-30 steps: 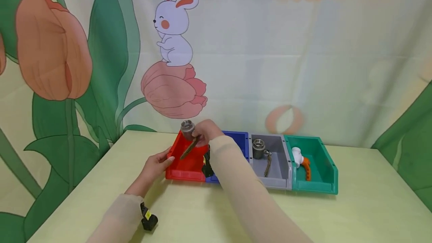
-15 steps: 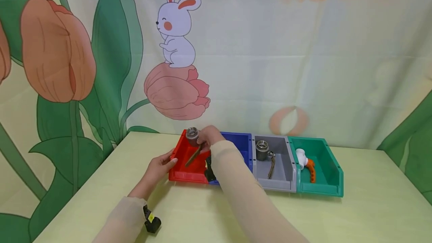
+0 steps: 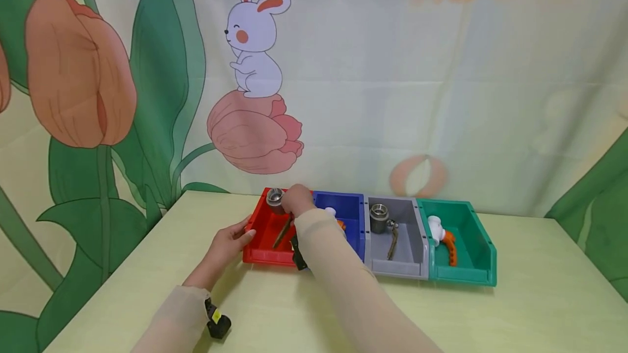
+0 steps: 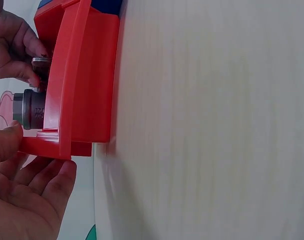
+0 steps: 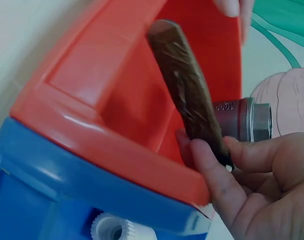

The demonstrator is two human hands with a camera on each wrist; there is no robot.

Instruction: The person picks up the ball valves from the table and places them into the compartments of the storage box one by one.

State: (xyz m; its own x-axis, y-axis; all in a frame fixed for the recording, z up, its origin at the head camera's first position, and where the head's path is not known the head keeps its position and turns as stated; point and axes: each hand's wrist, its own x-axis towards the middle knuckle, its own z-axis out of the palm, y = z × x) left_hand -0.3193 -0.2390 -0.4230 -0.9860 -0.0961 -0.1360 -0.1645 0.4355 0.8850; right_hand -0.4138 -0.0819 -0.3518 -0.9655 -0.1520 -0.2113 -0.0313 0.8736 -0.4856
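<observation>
A metal ball valve [image 3: 275,203] with a brown-wrapped lever handle [image 5: 184,82] is inside the red bin [image 3: 269,257], toward its back. My right hand [image 3: 297,199] pinches the lever between thumb and fingers near the valve body, as the right wrist view shows. Whether the valve touches the bin floor is hidden. My left hand [image 3: 227,243] grips the red bin's left wall, with the thumb over the rim and the fingers along the outside in the left wrist view.
Right of the red bin stand a blue bin [image 3: 354,200] holding a white and orange valve [image 3: 331,212], a grey bin [image 3: 417,267] with a similar metal valve [image 3: 379,218], and a green bin [image 3: 483,275] with a white and orange valve [image 3: 435,230]. A printed curtain hangs behind.
My right hand has lowered the metal valve into the red bin. The white and orange valve in the blue bin has come into sight. My left hand keeps its grip on the wall.
</observation>
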